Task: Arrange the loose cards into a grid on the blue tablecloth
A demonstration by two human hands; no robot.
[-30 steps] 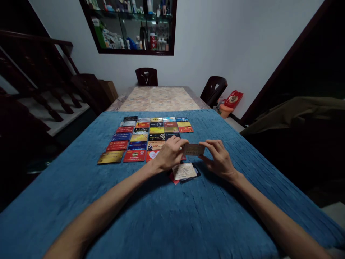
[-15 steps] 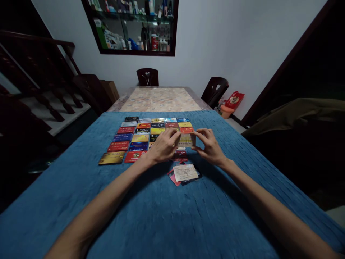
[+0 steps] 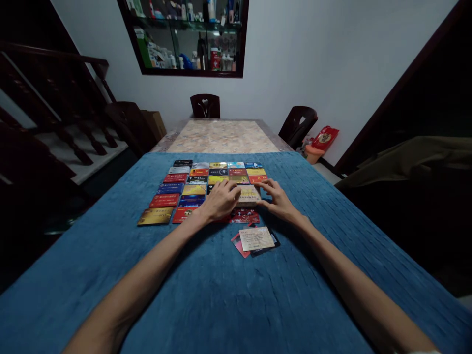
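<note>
A pale plastic card (image 3: 250, 195) with yellowish print sits between my hands, low over the right end of the card rows; I cannot tell whether it touches the cards below. My left hand (image 3: 221, 200) grips its left edge with bent fingers. At its right edge, the thumb and index finger of my right hand (image 3: 279, 201) pinch the card's corners. Under and beyond both hands lie rows of coloured cards, among them a gold card (image 3: 155, 216) and a red card (image 3: 164, 200); my left hand hides several. Nearer me is a small loose pile, topped by a beige card (image 3: 257, 239).
A blue cloth (image 3: 206, 290) covers the near part of the table, and a patterned tabletop (image 3: 224, 135) shows beyond it. Dark wooden chairs (image 3: 205, 105) stand around the far end. A wooden railing (image 3: 55, 54) is at left, a red bag (image 3: 326, 137) at right.
Both hands have moved slightly left and down with the pale card, which went from tilted up to lying nearly flat. The view has shifted a little.
</note>
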